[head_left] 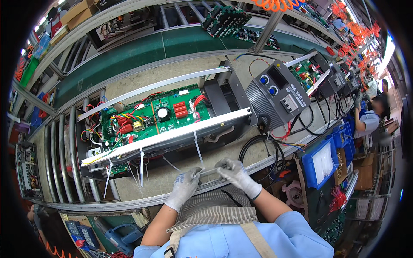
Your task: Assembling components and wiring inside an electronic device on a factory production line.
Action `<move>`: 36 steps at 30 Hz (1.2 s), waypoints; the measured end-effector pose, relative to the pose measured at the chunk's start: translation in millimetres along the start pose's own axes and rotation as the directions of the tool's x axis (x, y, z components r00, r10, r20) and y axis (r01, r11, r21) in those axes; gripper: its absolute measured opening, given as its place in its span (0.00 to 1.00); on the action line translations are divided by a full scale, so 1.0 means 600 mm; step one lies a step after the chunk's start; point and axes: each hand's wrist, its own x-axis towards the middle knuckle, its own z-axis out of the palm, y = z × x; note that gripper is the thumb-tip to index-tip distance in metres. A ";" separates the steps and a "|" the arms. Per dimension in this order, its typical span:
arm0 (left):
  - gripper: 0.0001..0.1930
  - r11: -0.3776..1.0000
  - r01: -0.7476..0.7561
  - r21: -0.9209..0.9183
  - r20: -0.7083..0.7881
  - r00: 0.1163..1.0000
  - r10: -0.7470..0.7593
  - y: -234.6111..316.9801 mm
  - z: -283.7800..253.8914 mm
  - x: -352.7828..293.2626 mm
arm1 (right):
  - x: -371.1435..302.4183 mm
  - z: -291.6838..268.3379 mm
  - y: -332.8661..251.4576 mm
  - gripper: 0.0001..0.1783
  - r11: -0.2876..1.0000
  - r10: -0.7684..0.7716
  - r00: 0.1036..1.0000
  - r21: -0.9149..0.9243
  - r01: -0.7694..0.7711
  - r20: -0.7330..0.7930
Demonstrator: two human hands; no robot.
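My left hand (pixel 185 187), in a whitish work glove, is closed with its fingertips pinched together at the bench's front edge. My gloved right hand (pixel 236 174) is closed too, a short way to the right. Between them stretches a thin pale strip that looks like a cable tie (pixel 209 172), held by both. Just beyond stands an uncovered machine chassis with a green circuit board (pixel 167 116), red parts, a round capacitor and bundled wires. Two white rails run along its top. Several white cable ties (pixel 142 167) hang from the near rail (pixel 172 134).
A dark front panel (pixel 277 92) with blue knobs leans at the chassis's right end. Black cable (pixel 258 148) is coiled on the bench. Metal rollers (pixel 64 155) lie left. A blue bin (pixel 319 163) holds white strips. Another person (pixel 370 118) works at far right.
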 end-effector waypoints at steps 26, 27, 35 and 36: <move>0.11 0.827 0.075 0.558 -0.262 0.961 0.090 0.056 -0.058 0.057 | 0.146 0.043 0.059 0.16 0.842 -0.518 0.846 -0.246 0.480 -0.124; 0.12 0.787 0.063 0.614 -0.280 0.949 0.143 0.061 -0.055 0.068 | 0.144 0.041 0.067 0.16 0.843 -0.516 0.847 -0.246 0.478 -0.125; 0.14 0.615 0.008 0.789 -0.209 0.944 0.256 0.055 -0.037 0.089 | 0.096 0.050 -0.005 0.15 0.548 0.008 0.999 0.836 0.028 -0.039; 0.15 0.647 0.037 0.761 -0.201 0.963 0.181 0.050 -0.036 0.089 | 0.101 0.055 -0.002 0.15 0.550 0.008 0.999 0.835 0.028 -0.039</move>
